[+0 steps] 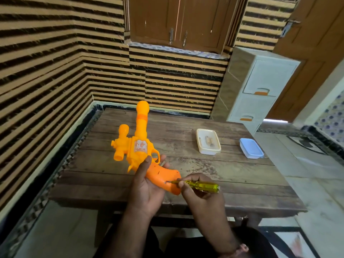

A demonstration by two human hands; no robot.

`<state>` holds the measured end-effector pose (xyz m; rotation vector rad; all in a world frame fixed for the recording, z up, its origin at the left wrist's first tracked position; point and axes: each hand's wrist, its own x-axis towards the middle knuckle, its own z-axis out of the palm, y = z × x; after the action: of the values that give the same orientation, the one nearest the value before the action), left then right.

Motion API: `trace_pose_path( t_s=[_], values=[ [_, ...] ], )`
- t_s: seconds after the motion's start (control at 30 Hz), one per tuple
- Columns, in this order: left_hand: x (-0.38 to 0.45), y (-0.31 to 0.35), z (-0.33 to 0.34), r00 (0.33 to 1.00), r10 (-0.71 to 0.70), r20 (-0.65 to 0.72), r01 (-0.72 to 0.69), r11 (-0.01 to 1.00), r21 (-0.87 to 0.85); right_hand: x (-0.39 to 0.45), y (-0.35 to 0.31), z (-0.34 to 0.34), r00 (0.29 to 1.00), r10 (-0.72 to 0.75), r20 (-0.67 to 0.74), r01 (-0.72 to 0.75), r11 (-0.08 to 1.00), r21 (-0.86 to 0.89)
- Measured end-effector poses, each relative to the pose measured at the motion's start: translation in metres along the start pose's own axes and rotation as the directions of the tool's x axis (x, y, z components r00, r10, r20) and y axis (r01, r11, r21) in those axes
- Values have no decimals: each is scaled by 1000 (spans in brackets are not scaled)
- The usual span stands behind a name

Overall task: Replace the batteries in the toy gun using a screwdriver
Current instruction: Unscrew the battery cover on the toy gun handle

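Toy gun (138,146) is held above the near-centre of the counter (186,164), long axis running away from the person: rounded muzzle points toward the far wall, grip end points back and to the right. Body is yellow-orange plastic with a darker orange band near the muzzle, a pale sticker on the side, a scope-like piece on its left flank; the grip is a deeper orange with a small screw hole. Left hand (147,189) grips the gun at the grip, thumb along the top, fingers curled underneath. Right hand (197,190) pinches the screwdriver (197,185), fingers closed round the shaft near its transparent yellow handle; the tip sits at the screw hole in the grip, shaft lying roughly level, handle pointing right. Further out on the counter: a cream open container (208,141) with small items inside, too blurred to identify, and well apart to its right a blue-lidded box (251,148).
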<state>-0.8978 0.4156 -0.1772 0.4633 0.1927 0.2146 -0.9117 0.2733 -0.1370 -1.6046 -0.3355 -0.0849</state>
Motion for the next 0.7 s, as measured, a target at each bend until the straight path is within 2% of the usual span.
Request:
trace_pose_path(
  t_s=[0.33,0.7],
  values=[
    [11,-1,-15,999,-38,7,38,999,9,3,3,3,999,17,37,-16,1000,-20],
    [14,-5,-18,999,-25,24,22,995,94,9,1,4,995,66,73,-46,969,-242]
  ],
)
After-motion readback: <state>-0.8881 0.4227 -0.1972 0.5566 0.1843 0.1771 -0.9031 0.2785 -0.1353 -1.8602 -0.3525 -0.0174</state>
